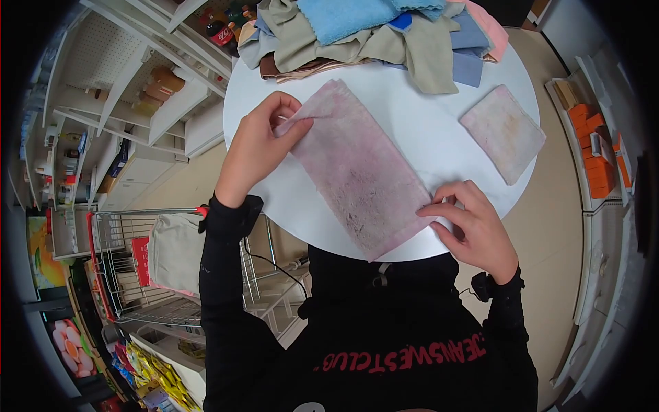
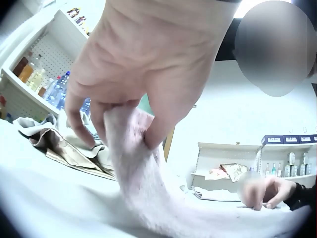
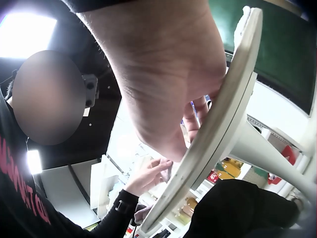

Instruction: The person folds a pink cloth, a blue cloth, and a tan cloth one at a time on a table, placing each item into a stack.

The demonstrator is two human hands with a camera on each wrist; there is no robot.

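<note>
A pinkish, stained cloth lies slantwise on the white round table, folded into a long rectangle. The left hand pinches its upper left corner between thumb and fingers; in the left wrist view that hand holds the cloth raised in a curved fold. At the lower right edge, the right hand pinches the cloth between thumb and fingertips. In the right wrist view the table's rim hides the fingertips of the right hand.
A heap of grey, blue and pink cloths covers the table's far side. A smaller folded cloth lies at the right, near the rim of the table. Left of the person stands a shopping cart; shelves line both sides.
</note>
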